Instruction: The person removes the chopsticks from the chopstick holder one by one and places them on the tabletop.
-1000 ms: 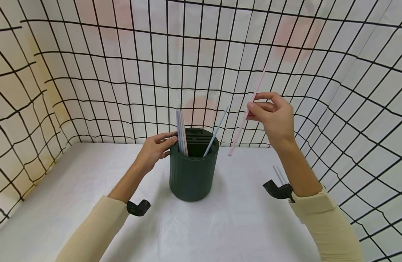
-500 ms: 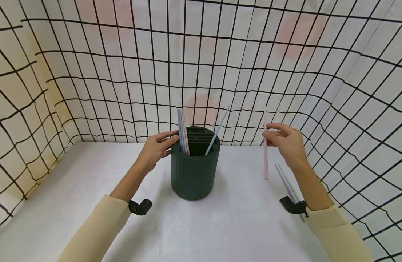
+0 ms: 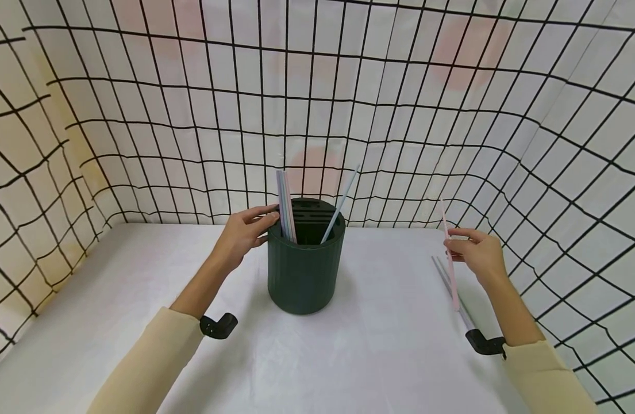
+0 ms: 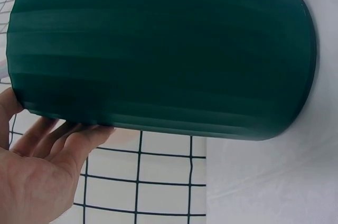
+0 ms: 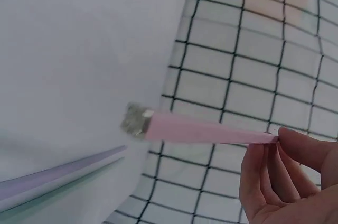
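Note:
In the head view, my left hand (image 3: 243, 234) grips the left upper rim of a dark green ribbed utensil holder (image 3: 303, 282), which stands upright. Its wall (image 4: 163, 55) fills much of the left wrist view. Several pastel chopsticks (image 3: 284, 204) lean together inside at the left, and a light blue chopstick (image 3: 341, 202) slants at the right. My right hand (image 3: 480, 256), well to the right, pinches a pink chopstick (image 3: 453, 282) near its middle, thick end down. The right wrist view shows that end's silvery, sparkling cap (image 5: 137, 121).
A few pastel chopsticks (image 3: 464, 313) lie on the white-covered table (image 3: 379, 345) below my right hand, partly hidden by the wrist camera (image 3: 484, 343). Black wire mesh (image 3: 296, 86) surrounds the back and both sides, with the right side close to my right hand.
My right hand has moved down and to the right with the pink chopstick, over the chopsticks on the table. The left hand and holder stay put.

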`<action>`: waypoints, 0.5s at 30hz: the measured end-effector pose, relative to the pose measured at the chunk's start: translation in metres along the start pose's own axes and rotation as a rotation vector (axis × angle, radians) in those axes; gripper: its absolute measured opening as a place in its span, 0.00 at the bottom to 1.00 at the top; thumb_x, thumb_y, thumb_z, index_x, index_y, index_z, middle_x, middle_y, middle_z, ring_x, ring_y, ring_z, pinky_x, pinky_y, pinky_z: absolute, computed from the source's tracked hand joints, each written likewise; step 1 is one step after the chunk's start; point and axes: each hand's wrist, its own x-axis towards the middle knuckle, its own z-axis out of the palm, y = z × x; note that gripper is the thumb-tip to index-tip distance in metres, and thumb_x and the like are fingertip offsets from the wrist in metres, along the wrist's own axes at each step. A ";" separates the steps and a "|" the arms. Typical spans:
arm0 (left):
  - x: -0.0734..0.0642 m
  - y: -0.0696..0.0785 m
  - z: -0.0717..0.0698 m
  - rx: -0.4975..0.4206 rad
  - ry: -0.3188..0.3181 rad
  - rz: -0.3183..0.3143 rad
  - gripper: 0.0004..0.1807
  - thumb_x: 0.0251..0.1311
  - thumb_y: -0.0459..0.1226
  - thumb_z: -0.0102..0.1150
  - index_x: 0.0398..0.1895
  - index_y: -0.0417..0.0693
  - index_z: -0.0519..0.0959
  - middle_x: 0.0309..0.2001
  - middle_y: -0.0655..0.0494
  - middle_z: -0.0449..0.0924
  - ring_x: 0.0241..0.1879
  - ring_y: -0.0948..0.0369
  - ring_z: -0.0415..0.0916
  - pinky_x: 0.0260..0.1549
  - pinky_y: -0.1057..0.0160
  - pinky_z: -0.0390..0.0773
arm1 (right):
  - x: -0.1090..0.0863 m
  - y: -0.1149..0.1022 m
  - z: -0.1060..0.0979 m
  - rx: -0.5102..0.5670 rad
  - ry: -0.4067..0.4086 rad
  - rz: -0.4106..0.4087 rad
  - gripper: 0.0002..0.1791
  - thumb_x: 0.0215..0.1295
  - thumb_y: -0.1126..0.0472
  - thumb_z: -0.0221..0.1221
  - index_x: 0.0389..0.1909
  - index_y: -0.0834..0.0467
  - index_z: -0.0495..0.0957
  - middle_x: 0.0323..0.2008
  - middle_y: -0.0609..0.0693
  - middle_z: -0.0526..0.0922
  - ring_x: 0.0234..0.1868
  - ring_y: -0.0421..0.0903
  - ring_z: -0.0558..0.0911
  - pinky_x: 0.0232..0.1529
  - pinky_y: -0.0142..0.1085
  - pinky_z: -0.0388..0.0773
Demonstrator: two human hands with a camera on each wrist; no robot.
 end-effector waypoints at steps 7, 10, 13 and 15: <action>0.000 -0.002 0.000 -0.017 -0.001 -0.003 0.27 0.71 0.46 0.61 0.70 0.49 0.74 0.66 0.45 0.76 0.64 0.50 0.76 0.63 0.51 0.78 | -0.001 0.039 -0.008 -0.136 -0.017 0.081 0.26 0.72 0.55 0.62 0.63 0.67 0.76 0.37 0.47 0.89 0.34 0.37 0.88 0.35 0.25 0.86; 0.000 -0.002 0.000 -0.010 -0.001 -0.004 0.28 0.71 0.46 0.61 0.70 0.49 0.74 0.67 0.45 0.76 0.64 0.50 0.76 0.63 0.51 0.78 | 0.000 0.054 -0.007 -0.174 -0.047 0.126 0.26 0.71 0.55 0.63 0.63 0.67 0.77 0.38 0.50 0.90 0.34 0.40 0.88 0.35 0.26 0.86; 0.000 -0.001 0.000 -0.003 0.003 -0.004 0.28 0.71 0.47 0.61 0.70 0.49 0.74 0.67 0.45 0.76 0.64 0.50 0.77 0.63 0.51 0.78 | 0.002 0.067 -0.004 -0.172 -0.072 0.156 0.26 0.69 0.57 0.64 0.62 0.69 0.77 0.37 0.49 0.89 0.35 0.42 0.88 0.35 0.29 0.87; 0.000 -0.001 0.001 -0.002 0.001 -0.002 0.28 0.71 0.46 0.61 0.70 0.49 0.74 0.67 0.45 0.76 0.64 0.50 0.77 0.63 0.50 0.78 | 0.002 0.075 -0.001 -0.166 -0.081 0.171 0.25 0.68 0.59 0.64 0.61 0.70 0.77 0.36 0.50 0.89 0.34 0.43 0.88 0.34 0.30 0.87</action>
